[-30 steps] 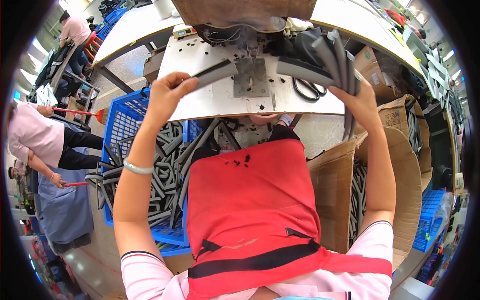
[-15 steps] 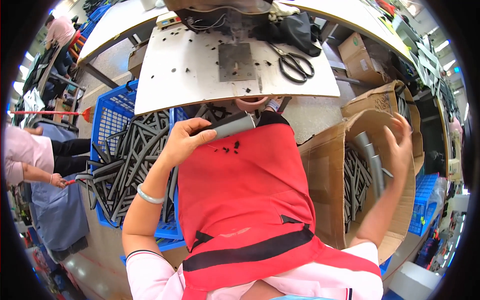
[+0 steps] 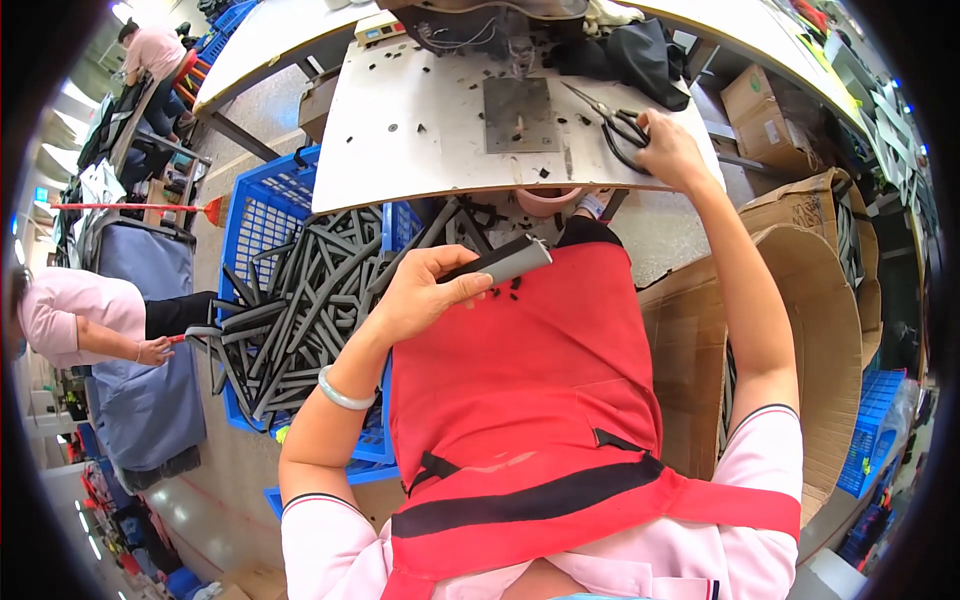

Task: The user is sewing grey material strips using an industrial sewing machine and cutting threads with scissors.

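My left hand (image 3: 425, 290) is closed round a grey strip with a black side (image 3: 518, 262), holding it above the red apron (image 3: 520, 350) on my lap. Loose threads stick out at the strip's far end. Over the right part of the white table, my right hand (image 3: 668, 150) has its fingers closed at the handles of a pair of black-handled scissors (image 3: 622, 135). The scissors lie on the tabletop, blades pointing to the far left. A few black scraps (image 3: 515, 283) rest on the apron just below the strip.
A sewing machine (image 3: 490, 25) stands at the table's far side, with black scraps scattered about. At left, a blue crate (image 3: 240, 230) holds several grey strips. A cardboard box (image 3: 685, 340) stands at right. Another person (image 3: 90, 310) is at far left, near a red-handled broom (image 3: 213, 210).
My right hand has left the cardboard box, where it was letting go of a grey strip, and has reached the scissors on the table. My left hand keeps its strip. The view has shifted.
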Motion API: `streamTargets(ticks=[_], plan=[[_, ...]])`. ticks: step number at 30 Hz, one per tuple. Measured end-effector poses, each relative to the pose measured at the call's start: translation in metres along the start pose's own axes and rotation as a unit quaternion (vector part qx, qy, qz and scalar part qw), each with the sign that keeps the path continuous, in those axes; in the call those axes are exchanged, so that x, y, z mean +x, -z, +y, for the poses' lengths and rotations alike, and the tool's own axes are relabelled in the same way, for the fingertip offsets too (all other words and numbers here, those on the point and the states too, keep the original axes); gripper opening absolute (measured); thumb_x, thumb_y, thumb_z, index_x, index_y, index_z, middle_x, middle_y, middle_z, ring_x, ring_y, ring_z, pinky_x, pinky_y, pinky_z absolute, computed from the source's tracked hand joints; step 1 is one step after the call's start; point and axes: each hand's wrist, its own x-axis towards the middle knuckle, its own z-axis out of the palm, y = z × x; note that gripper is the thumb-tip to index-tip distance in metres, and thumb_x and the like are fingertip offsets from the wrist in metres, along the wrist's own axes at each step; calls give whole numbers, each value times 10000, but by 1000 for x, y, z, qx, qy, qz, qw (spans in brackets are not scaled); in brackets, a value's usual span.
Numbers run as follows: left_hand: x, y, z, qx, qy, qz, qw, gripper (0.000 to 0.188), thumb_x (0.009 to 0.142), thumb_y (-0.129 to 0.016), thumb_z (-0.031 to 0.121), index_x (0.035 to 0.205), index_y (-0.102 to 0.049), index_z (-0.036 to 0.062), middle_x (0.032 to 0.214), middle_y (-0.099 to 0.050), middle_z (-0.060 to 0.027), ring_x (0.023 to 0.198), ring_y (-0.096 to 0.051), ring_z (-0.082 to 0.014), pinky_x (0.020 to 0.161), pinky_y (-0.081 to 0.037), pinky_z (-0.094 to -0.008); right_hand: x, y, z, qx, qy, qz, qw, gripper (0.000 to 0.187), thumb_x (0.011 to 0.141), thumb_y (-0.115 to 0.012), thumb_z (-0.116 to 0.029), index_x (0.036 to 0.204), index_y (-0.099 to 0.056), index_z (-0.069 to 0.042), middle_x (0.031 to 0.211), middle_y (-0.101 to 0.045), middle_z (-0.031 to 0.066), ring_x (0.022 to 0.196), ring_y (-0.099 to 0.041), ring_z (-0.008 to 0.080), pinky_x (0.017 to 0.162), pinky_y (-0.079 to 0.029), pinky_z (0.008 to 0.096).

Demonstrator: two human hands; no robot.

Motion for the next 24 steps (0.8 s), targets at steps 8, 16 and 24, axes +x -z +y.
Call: streamTargets(ticks=[8, 16, 24], plan=[[8, -2, -28, -19, 42, -16, 999, 181, 906, -687, 136, 999, -664, -17, 818, -632, 4, 740, -554, -56, 657, -451, -217, -153, -30, -115, 532, -8, -155, 832, 281, 821, -777, -144, 949, -543, -57, 793, -559, 4, 736, -555, 67, 638, -460, 240], [4, -6, -23, -46, 40, -12, 998, 199, 868, -732, 170, 941, -700, -12, 722, -621, -5, 627, -555, -69, 573, -439, -224, -154, -42, -111, 464, -43, -218, 858, 289, 854, -744, -121, 1028, -532, -32, 824, -525, 7, 713, -530, 72, 636, -452, 225], [1, -15, -13, -105, 32, -35, 993, 185, 865, -723, 121, 998, -717, -8, 760, -655, -18, 647, -574, -64, 551, -457, -218, -187, -10, -83, 263, 22, -277, 924, 726, 658, -867, -302, 1189, -463, -16, 912, -574, 178, 833, -566, 346, 779, -470, 392]])
